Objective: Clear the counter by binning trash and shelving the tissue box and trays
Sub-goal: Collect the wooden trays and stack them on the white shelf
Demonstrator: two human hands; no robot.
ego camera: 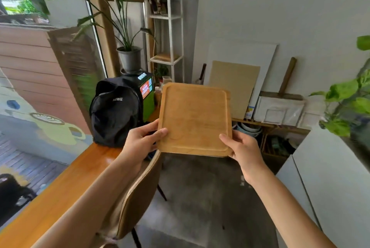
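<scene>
I hold a wooden tray [194, 119] up in the air in front of me with both hands, over the floor and the back of a brown chair [140, 193], not resting on anything. My left hand [143, 139] grips its near left corner, thumb lying on the top face and the other fingers curled underneath; my right hand [241, 146] grips the near right corner the same way, thumb on the raised rim. The tray is tilted so its top face, with a shallow rim all round, looks toward me, and nothing lies on it. To my left runs the long wooden bench [60, 193] under the window, and at its far end stands a black backpack [115, 115] with a green and orange box [147, 95] just behind it. Beyond those a potted plant [129, 55] stands in a grey pot, and beside it a white open shelf unit [167, 35] rises against the wall, with something flat and wooden on one of its lower shelves. Boards and frames [250, 85] lean against the far wall to the right
</scene>
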